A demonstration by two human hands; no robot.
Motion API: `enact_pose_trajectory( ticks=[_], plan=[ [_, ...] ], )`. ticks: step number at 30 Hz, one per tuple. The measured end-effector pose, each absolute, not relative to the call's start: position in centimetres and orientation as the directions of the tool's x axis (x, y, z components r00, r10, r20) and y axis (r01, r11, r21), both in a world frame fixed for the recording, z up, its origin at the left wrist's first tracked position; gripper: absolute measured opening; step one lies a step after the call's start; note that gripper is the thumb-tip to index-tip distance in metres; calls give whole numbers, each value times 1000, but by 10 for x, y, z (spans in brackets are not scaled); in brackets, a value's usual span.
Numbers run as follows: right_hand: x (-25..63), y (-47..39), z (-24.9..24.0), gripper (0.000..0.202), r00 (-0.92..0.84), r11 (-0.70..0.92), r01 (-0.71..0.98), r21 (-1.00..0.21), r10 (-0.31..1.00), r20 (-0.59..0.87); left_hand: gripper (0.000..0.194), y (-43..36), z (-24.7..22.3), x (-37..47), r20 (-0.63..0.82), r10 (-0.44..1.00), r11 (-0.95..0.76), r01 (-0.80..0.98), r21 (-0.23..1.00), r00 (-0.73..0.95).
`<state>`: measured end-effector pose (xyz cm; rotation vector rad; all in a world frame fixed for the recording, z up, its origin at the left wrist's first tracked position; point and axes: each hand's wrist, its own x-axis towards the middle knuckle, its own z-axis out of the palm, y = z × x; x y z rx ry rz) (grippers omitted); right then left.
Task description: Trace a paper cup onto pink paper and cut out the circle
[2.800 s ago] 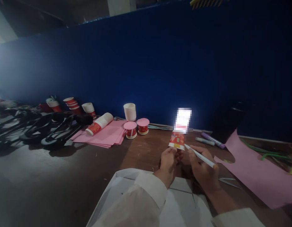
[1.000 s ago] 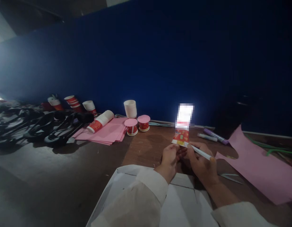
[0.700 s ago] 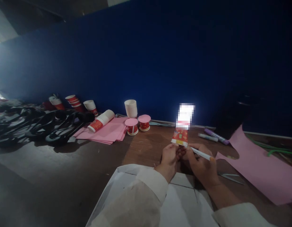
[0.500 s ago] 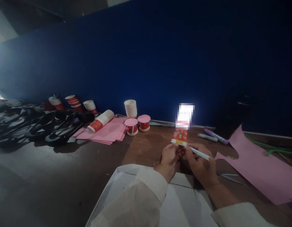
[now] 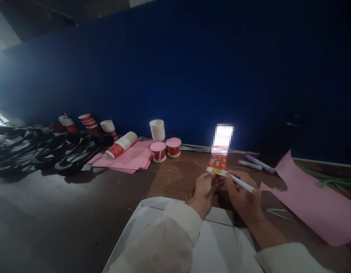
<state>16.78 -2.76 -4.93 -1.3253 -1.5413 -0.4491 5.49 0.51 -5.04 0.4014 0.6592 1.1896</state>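
My left hand [image 5: 204, 189] is closed on the near edge of a red printed paper cup [image 5: 217, 163] with a pale rim and a yellow patch. In my right hand [image 5: 245, 193] is a slim white pen [image 5: 243, 184] with an orange end. The pen slants down from upper left to lower right, and its upper end meets the rim of the cup. Both hands are close together, and the fingers under the cup are partly hidden. Right behind the cup stands a brightly lit, pixelated screen [image 5: 223, 137].
Two short red cups with pink paper discs [image 5: 173, 142] stand left, before a white cup [image 5: 157, 131]. Pink sheets [image 5: 130, 161] bear a lying cup. Right are markers [image 5: 260, 163], scissors [image 5: 279, 214] and a cut pink sheet [image 5: 317, 204]. A white box [image 5: 217, 250] lies below my arms; black straps [image 5: 75, 151] lie far left.
The pen's upper end has shifted slightly up and left onto the cup's rim. My left hand has barely moved, still holding the cup.
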Motion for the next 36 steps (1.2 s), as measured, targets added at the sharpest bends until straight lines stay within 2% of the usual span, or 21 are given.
enact_pose_trajectory(
  ticks=[4,8,16,32,36],
  plan=[
    [169,-27,-51,25,122,311,895,-321,522,844,2,5,-51,54,-254,943,330,-725,605,217],
    [168,-28,-50,25,95,325,898,-298,517,851,7,6,-52,53,-240,945,326,-712,622,223],
    [169,-29,-52,20,115,339,875,-346,548,828,8,6,-52,54,-249,946,321,-721,614,209],
    [169,-27,-50,24,136,314,887,-339,523,841,12,4,-50,54,-267,938,342,-708,618,220],
    [171,-27,-50,23,151,309,879,-364,545,825,5,5,-51,54,-263,941,336,-710,619,215]
  ],
)
